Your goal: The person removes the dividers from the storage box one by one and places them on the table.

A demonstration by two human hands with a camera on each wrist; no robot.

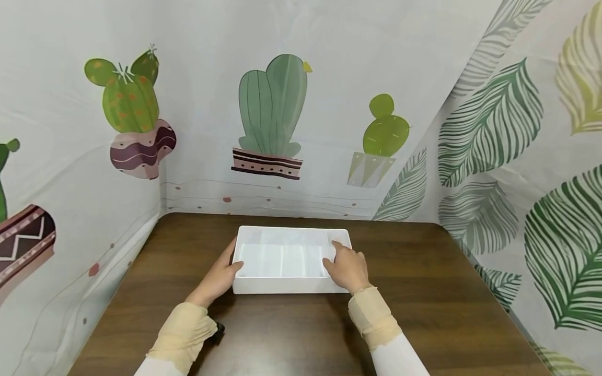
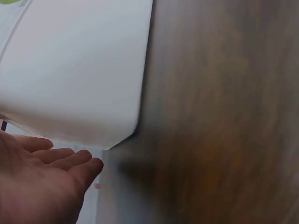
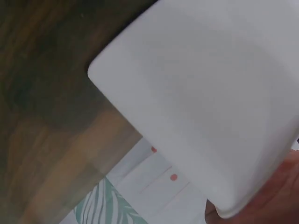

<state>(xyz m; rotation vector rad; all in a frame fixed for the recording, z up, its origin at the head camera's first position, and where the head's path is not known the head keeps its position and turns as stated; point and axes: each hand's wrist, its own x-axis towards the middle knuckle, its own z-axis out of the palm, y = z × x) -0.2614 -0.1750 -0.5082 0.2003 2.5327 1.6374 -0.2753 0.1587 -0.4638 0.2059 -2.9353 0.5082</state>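
A white rectangular open-topped box [image 1: 291, 285] with pale inner dividers stands on the brown table. At its left end is my left hand [image 1: 219, 275], the thumb at the rim near the front corner. The left wrist view shows that hand's fingers [image 2: 70, 161] lying straight beside the outer wall; whether they press on it I cannot tell. My right hand [image 1: 348, 267] holds the right end, thumb and index finger reaching over the rim to the inside. In the right wrist view this hand [image 3: 275, 198] shows only partly behind the box corner.
The brown wooden table [image 1: 414, 292] reaches back to a white curtain [image 1: 202, 104] printed with cacti and leaves. A small dark object [image 1: 218, 332] sits by my left wrist. Both wrists have beige wraps [image 1: 371, 317].
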